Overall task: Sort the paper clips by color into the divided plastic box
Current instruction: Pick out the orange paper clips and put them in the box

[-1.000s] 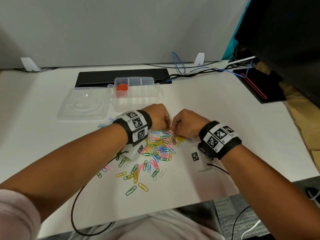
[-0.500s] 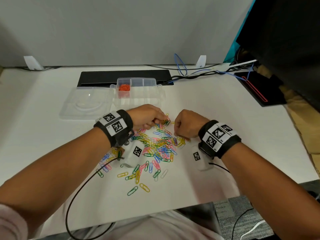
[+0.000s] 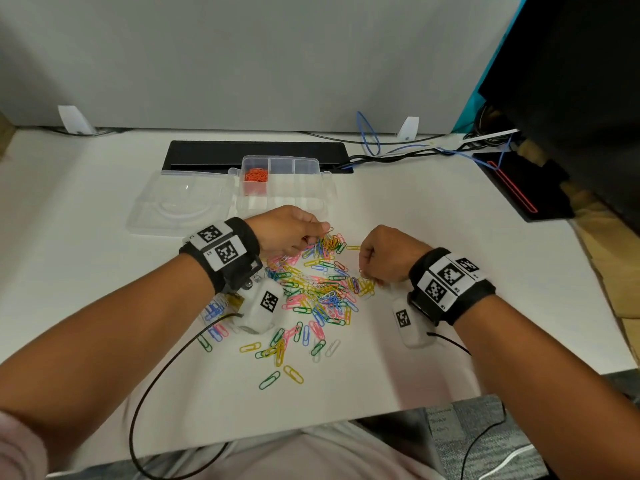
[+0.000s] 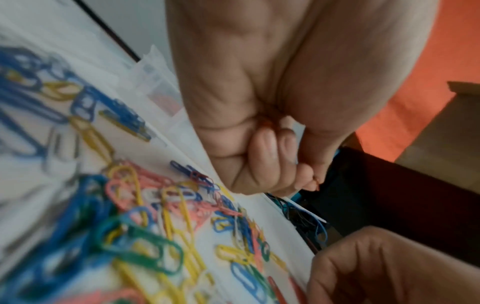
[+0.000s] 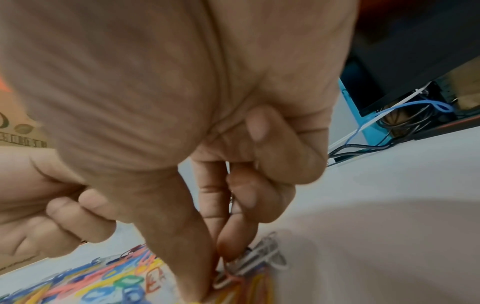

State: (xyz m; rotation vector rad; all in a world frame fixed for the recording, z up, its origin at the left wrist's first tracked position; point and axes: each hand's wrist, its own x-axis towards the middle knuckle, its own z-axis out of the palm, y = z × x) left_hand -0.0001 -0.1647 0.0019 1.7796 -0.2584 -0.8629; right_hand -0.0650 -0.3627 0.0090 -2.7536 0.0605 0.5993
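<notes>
Mixed blue, green, yellow, pink and white paper clips (image 3: 313, 296) on white table (image 3: 398, 223). Orange clips (image 3: 255, 176) in one compartment of clear divided plastic box (image 3: 322, 188). Clear lid (image 3: 173, 202) alongside. Black wristbands (image 3: 221, 251) bearing black-and-white square-patterned tags. Black tray (image 3: 256, 152) behind; blue cable (image 3: 369, 138); grey wall (image 3: 263, 57).

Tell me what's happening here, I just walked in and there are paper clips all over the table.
A person is sorting a pile of mixed-colour paper clips on the white table into a clear divided box. Only one compartment holds clips so far, the orange clips. The left hand is curled, pinching something orange at the pile's far edge. The right hand pinches clips at its right edge. The box's lid lies open beside it.
</notes>
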